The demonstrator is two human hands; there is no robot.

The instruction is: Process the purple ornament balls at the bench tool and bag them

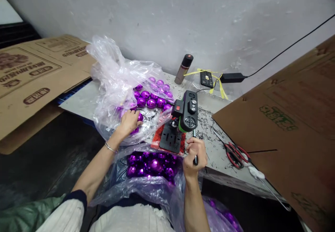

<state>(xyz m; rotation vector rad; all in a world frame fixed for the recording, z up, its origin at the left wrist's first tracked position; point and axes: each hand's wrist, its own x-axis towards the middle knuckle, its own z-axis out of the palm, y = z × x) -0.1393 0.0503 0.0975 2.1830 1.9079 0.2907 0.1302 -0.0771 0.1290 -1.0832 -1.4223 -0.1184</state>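
Note:
My left hand is in the mouth of a clear plastic bag, its fingers curled on a shiny purple ball. Several more faceted purple balls lie around it in the bag. My right hand is wrapped round the lever handle of a small black bench drill press. Beneath the press head is its slotted black base plate, on a red sheet, with no ball visible on it. Below, close to my body, an open plastic bag holds more purple balls.
Black shavings litter the table. Red-handled scissors lie at the right by a large cardboard box. A spray can and a power adapter are near the wall. Flattened cardboard juts in from the left.

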